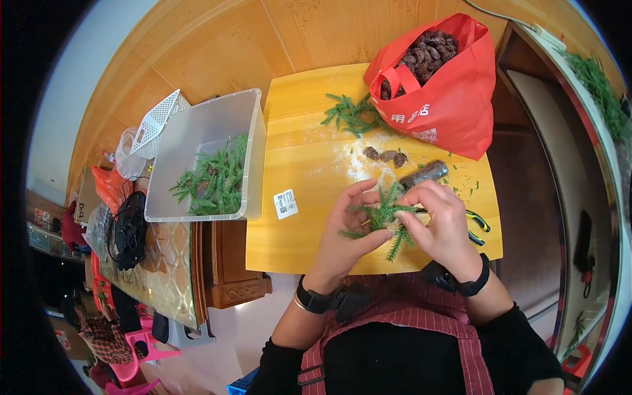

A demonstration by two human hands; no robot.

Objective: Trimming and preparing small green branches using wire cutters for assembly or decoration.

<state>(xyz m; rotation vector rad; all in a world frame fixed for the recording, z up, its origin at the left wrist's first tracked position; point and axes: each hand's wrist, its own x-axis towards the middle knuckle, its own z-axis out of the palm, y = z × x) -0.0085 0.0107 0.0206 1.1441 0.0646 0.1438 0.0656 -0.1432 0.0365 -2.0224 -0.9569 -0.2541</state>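
A green pine sprig (pixel 383 214) with several spread needle-covered tips is held between my two hands over the yellow table. My left hand (pixel 345 227) has its thumb and fingers closed round the sprig's left side. From the other side, my right hand (pixel 440 214) pinches the middle of the sprig between thumb and fingertips. Partly hidden under my right hand lie pliers with yellow-and-black handles (pixel 479 222). Just beyond it rests a dark cylindrical roll (pixel 426 174). Several small brown pine cones (pixel 388 157) sit farther off, amid white powder.
A red bag (pixel 454 122) full of pine cones (pixel 428 56) stands at the back right. Beside it lie loose sprigs (pixel 352 115). To the left are a clear plastic bin (pixel 257 158) holding green sprigs (pixel 217 181) and a white label (pixel 285 204) on the yellow table (pixel 296 243).
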